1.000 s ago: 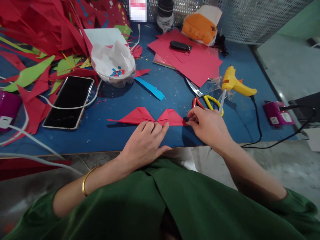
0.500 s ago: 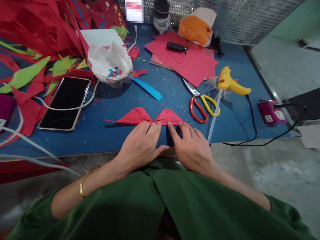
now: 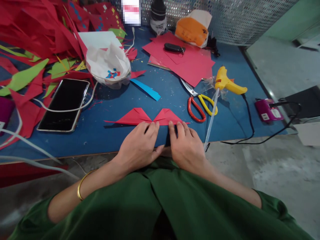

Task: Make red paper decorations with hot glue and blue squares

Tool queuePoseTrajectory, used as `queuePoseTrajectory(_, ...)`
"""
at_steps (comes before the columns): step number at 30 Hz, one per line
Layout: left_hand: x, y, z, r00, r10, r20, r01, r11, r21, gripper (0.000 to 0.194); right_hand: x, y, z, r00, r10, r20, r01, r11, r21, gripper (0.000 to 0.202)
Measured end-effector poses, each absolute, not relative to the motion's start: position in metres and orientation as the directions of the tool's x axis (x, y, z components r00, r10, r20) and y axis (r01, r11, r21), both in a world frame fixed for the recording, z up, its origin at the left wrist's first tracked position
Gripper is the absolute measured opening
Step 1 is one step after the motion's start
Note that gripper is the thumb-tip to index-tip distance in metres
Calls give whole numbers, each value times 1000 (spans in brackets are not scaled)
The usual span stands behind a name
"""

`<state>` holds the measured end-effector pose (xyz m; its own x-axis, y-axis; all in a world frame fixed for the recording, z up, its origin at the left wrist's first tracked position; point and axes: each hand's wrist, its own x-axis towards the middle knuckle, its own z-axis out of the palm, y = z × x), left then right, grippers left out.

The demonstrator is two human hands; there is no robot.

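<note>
A folded piece of red paper (image 3: 133,116) lies near the front edge of the blue table, two peaked halves meeting at a notch and a thin tip pointing left. The fingertips of my left hand (image 3: 137,144) rest on its near edge just below the notch. Beside it, my right hand (image 3: 187,145) presses its fingertips along the same edge under the right half. Both hands are palm down with fingers stretched out, gripping nothing. To the right of the paper lie scissors (image 3: 196,108) with one red and one yellow handle.
A yellow glue gun (image 3: 228,82) with a long glue stick lies right of the scissors. Behind are a paper-lined bowl (image 3: 108,63), a blue strip (image 3: 146,89) and red sheets (image 3: 192,65). At left, a phone (image 3: 65,105) lies under a white cable among red and green scraps.
My right hand has shifted slightly left, and its fingers sit closer together on the paper's edge. My left hand and the folded paper stay in place. The view has moved a little.
</note>
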<state>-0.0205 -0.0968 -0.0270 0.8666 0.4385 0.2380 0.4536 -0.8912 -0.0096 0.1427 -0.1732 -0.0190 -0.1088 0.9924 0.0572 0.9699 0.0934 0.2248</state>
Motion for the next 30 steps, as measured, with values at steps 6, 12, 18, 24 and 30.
queuePoseTrajectory(6,-21,-97,-26,851,457,259,472,-881,5,58,148,-174,-18,-116,986,116,951,77,300,45)
queuePoseTrajectory(12,-22,-97,-27,850,475,229,480,-876,35,61,158,-177,-17,-42,990,131,948,-2,317,43)
queuePoseTrajectory(18,-21,-98,-30,847,466,257,480,-877,12,61,165,-180,-11,-36,985,169,969,-7,247,44)
queuePoseTrajectory(24,-21,-97,-32,829,442,342,463,-886,21,48,146,-166,-22,-287,865,411,916,373,-147,61)
queuePoseTrajectory(30,-40,-89,-32,743,488,457,477,-866,150,31,126,-154,-44,-293,835,466,869,436,-235,60)
